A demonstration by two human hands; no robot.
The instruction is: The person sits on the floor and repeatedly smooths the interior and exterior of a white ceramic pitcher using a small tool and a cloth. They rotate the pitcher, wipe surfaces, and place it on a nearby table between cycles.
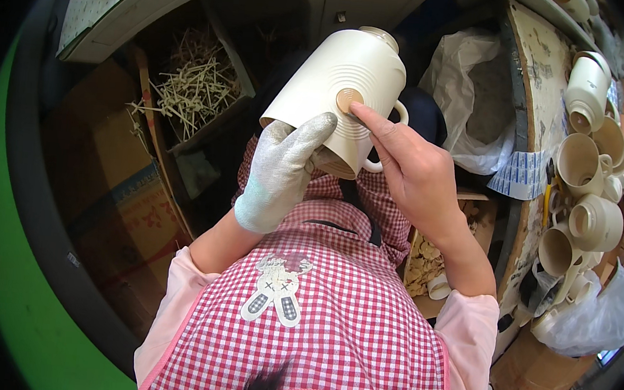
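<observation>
A cream jug casing (329, 75) with ribbed rings and a loop handle lies tilted above my lap, its wide open end toward me. My left hand (281, 170), in a white-grey glove, grips it at that open rim, thumb outside and the other fingers partly hidden. On the casing's ribbed side sits a round tan disc (348, 99). My bare right hand (414, 159) is closed, its index fingertip touching the disc's lower right edge. A thin dark sliver shows under that finger, too small to name.
At left, an open box holds many thin cream plastic sprues (199, 87). A worktop (536, 88) runs along the right, with several cream jug parts (580, 163) and a clear plastic bag (599, 313) beside it. Below it, a carton holds small tan pieces (424, 266).
</observation>
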